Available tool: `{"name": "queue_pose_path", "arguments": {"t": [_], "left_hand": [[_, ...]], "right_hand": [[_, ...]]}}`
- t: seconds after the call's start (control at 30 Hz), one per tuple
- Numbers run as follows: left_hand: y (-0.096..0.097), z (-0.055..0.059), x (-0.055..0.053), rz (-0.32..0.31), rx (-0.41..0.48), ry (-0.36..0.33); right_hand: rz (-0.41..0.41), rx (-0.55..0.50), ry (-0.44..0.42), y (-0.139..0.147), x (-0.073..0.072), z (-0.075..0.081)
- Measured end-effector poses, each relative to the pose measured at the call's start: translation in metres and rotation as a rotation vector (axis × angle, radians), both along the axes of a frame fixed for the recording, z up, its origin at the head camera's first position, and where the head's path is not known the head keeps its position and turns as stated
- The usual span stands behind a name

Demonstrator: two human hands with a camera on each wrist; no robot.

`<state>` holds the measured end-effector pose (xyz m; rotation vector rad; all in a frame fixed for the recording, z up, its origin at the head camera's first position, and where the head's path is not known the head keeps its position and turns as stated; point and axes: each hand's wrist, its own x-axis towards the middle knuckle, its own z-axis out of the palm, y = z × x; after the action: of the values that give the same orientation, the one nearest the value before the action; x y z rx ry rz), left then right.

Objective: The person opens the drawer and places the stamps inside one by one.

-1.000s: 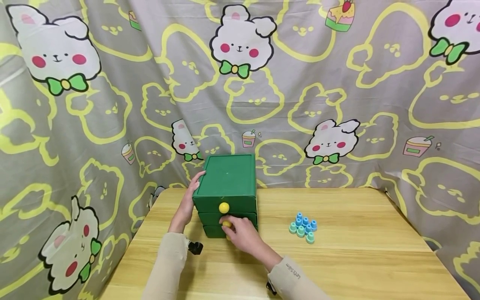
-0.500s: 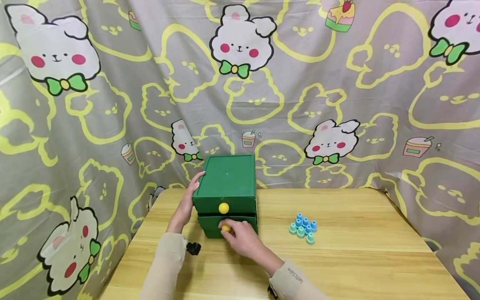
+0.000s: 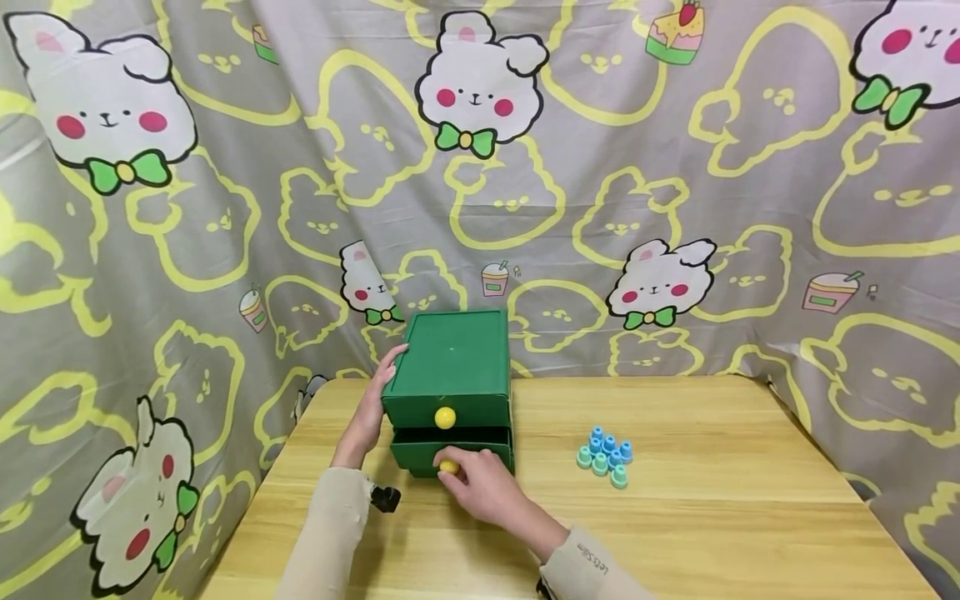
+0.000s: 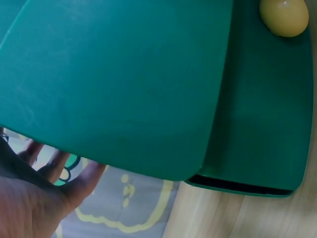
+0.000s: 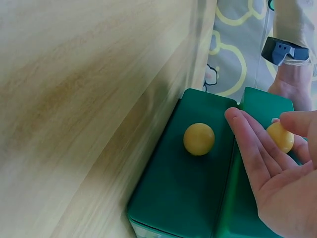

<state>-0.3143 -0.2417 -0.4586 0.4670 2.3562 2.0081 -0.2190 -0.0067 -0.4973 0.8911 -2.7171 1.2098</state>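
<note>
Middle drawer (image 3: 414,456) further out, facing person (image 3: 322,529), front's long axis sideways; right fingers (image 5: 250,156) pinch knob (image 5: 280,137), left fingers (image 4: 55,165) straight against cabinet (image 3: 453,354).

The drawer unit (image 3: 453,354) stood on the table (image 3: 697,508), left of centre. In the unit, the top drawer (image 3: 408,411) was positioned above the middle drawer (image 3: 412,454), which projected forward of it; the bottom drawer (image 5: 183,183) lay beneath both. The top knob (image 3: 445,417) was on the top drawer's front. The right hand (image 3: 491,487) was before the unit, its fingers (image 5: 247,153) around the middle drawer's knob (image 3: 448,467). The left hand (image 3: 369,414) rested against the unit's left side. The cups (image 3: 598,463) stood grouped on the table, right of the unit and apart from it. The curtain (image 3: 577,150) hung behind the table and along its left side.
</note>
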Motion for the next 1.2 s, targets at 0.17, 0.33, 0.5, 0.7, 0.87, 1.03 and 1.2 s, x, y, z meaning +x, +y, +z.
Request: {"name": "queue_pose_path", "arguments": {"t": [0.17, 0.33, 0.5, 0.7, 0.87, 1.03, 1.2], "left_hand": [[-0.001, -0.001, 0.001, 0.003, 0.004, 0.003], [-0.002, -0.002, 0.001, 0.006, 0.003, 0.008], [-0.002, -0.004, 0.002, 0.013, 0.003, 0.004], [-0.001, -0.004, 0.004, 0.013, 0.002, -0.001], [0.000, -0.003, 0.003, 0.012, 0.003, 0.003], [0.002, -0.002, 0.001, 0.006, 0.006, 0.007], [0.001, -0.002, 0.000, 0.008, 0.008, 0.005]], "right_hand": [[0.023, 0.007, -0.009, 0.000, 0.004, 0.003], [0.034, 0.003, -0.017, 0.000, 0.008, 0.003], [0.039, 0.008, -0.016, 0.000, 0.011, 0.003], [0.050, 0.001, -0.041, 0.001, 0.016, 0.003], [0.062, -0.005, -0.041, 0.001, 0.019, 0.004], [0.062, -0.007, -0.038, 0.001, 0.021, 0.005], [0.062, -0.004, -0.046, 0.002, 0.024, 0.007]]}}
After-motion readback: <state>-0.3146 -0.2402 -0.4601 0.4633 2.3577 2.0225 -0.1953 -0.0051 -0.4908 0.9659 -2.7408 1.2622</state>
